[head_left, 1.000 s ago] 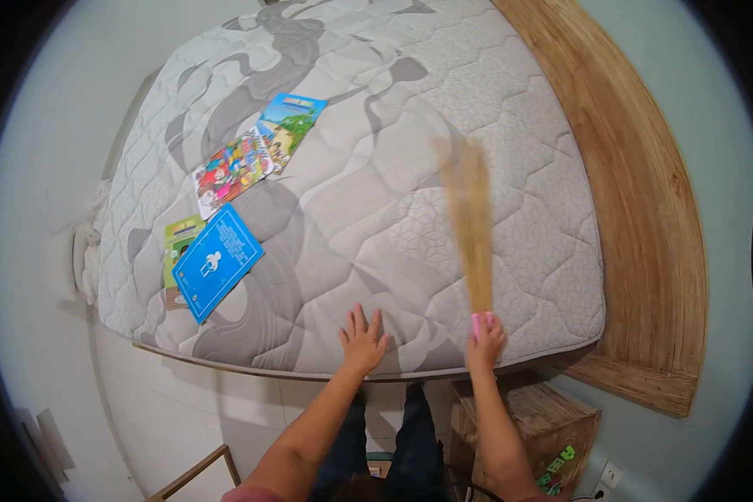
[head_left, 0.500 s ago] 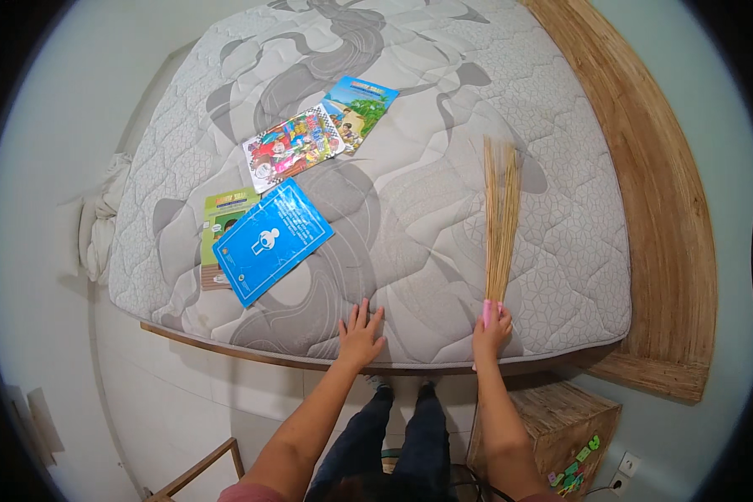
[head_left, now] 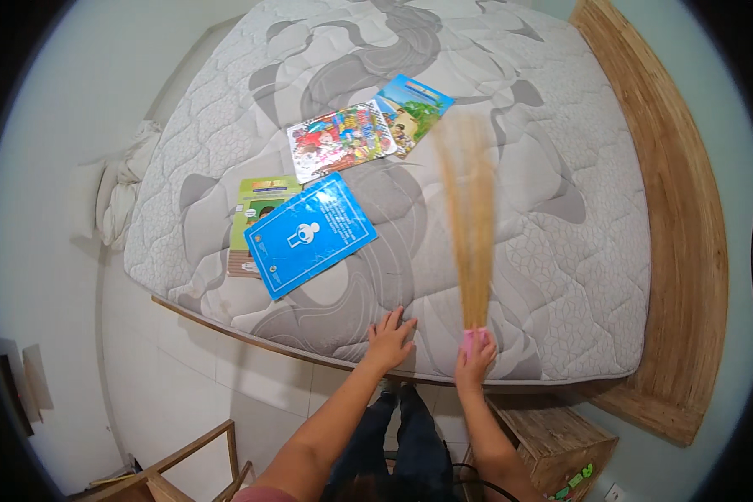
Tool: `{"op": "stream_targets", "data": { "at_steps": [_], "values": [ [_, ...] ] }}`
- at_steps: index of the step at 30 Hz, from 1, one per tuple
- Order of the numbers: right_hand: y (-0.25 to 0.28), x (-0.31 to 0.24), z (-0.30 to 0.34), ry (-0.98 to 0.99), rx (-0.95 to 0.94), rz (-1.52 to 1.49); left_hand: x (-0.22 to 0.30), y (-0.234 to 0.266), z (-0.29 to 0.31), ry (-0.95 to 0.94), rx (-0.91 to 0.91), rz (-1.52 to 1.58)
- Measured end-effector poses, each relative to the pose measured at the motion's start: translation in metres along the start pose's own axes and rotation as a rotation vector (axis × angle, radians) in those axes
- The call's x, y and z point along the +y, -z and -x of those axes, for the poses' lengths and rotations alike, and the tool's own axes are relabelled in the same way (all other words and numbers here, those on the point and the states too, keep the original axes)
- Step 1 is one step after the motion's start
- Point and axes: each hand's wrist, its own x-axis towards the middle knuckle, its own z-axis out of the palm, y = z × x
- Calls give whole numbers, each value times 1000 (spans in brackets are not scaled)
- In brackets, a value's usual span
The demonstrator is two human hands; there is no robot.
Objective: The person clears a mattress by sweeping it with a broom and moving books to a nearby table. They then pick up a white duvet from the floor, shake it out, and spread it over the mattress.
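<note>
In my right hand is the pink handle of a stick broom, a bundle of thin tan sticks fanning away from me over the mattress. Its far tips are smeared by motion. My left hand lies flat with spread fingers near the front edge of the bare white and grey mattress. Left of the broom lie several thin booklets: a blue one overlapping a green one, a colourful one with a checkered border, and a blue one with a beach picture beside it.
A wooden headboard runs along the right side of the mattress. Below it stands a wooden nightstand with green pieces on it. Crumpled white bedding is at the left, and a wooden chair frame at the lower left.
My right hand has swung the stick broom leftward, and its tips now come close to the beach booklet. The view has shifted, so the booklets appear further right. My left hand stays on the mattress.
</note>
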Motion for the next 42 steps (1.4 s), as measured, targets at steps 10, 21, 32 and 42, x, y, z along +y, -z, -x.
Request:
{"op": "stream_targets", "data": {
  "at_steps": [10,21,32,42],
  "values": [
    [-56,-43,-74,-417,135,446,-36,49,7,122,27,-69],
    [-183,-239,-129,-429,-315,-183,-161,137,-18,63,461,-120],
    [-206,-222,-133,-421,-104,-532,-267,203,-64,177,447,-72],
    [-185,-250,-176,-218,270,329,-238,180,-43,83,337,15]
  ]
}}
